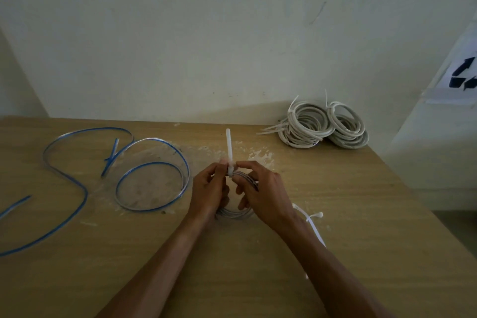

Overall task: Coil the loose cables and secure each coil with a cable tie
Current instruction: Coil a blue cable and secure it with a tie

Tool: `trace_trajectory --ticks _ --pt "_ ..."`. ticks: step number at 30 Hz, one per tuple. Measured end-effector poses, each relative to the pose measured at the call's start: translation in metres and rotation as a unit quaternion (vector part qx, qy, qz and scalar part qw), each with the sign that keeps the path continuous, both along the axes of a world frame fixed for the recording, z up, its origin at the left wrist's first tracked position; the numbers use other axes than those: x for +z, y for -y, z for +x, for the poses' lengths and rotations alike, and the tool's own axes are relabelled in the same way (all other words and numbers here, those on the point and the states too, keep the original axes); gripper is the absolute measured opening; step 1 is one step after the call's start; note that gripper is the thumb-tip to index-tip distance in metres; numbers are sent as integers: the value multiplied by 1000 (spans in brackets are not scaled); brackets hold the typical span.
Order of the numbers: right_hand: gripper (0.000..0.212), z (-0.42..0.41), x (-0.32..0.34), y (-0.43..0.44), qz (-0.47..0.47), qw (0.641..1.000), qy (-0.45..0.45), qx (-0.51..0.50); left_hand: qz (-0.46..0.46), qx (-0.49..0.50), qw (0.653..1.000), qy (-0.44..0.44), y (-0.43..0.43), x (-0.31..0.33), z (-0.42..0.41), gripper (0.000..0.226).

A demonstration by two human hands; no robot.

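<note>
As both hands pinch a white cable tie [228,152] around a grey cable coil [236,213] at mid-table, left hand [209,195] and right hand [260,192] grip its springy, light loops at the crossing.

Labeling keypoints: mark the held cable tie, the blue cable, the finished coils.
cable tie [228,144], head view, on its upright free tail.
blue cable [152,162], head view, top of its inner loop.
finished coils [299,141], head view, near rim of left stack.
</note>
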State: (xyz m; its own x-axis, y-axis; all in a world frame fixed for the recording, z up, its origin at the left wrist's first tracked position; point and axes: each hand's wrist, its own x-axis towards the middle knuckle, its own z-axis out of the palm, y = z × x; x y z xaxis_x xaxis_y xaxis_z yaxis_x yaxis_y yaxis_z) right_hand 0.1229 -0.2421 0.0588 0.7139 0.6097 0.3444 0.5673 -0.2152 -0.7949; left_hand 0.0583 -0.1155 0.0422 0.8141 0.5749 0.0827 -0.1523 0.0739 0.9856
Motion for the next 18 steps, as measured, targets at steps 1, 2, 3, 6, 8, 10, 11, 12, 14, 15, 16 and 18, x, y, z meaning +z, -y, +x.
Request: trace_trajectory --ticks 1,2,3,6,8,10,11,12,14,15,16,18 --pt "27 3 3 3 27 998 -61 -1 0 -15 1000 -7 2 2 1 35" --pt "22 7 5 6 46 994 -97 -11 -10 -35 999 -16 4 3 3 37" --pt "18 12 5 9 58 992 -112 -26 -36 -59 997 -27 7 5 6 39" --pt "9 25 -1 15 73 989 -95 -84 -216 -124 967 -56 15 12 10 45" --pt "10 27 -4 14 82 985 -83 -125 -276 -103 952 -81 20 15 16 49" --pt "16 26 -2 13 89 986 -73 -117 -265 -35 959 -92 24 18 27 51" --pt "20 26 0 14 79 991 -62 -93 -245 3 965 -87 24 19 34 53" --pt "25 28 3 17 55 995 -45 -65 -225 35 971 -77 25 21 41 55" --pt "30 35 8 25 -11 1000 -14 -23 -195 75 976 -57 27 23 54 58" --pt "29 39 9 28 -25 999 -18 -23 -187 86 977 -50 29 22 60 58" --pt "29 43 10 31 -16 998 -40 -42 -188 96 977 -42 32 21 67 58" --pt "29 52 9 35 44 986 -98 -127 -209 117 970 -30 41 18 83 58"
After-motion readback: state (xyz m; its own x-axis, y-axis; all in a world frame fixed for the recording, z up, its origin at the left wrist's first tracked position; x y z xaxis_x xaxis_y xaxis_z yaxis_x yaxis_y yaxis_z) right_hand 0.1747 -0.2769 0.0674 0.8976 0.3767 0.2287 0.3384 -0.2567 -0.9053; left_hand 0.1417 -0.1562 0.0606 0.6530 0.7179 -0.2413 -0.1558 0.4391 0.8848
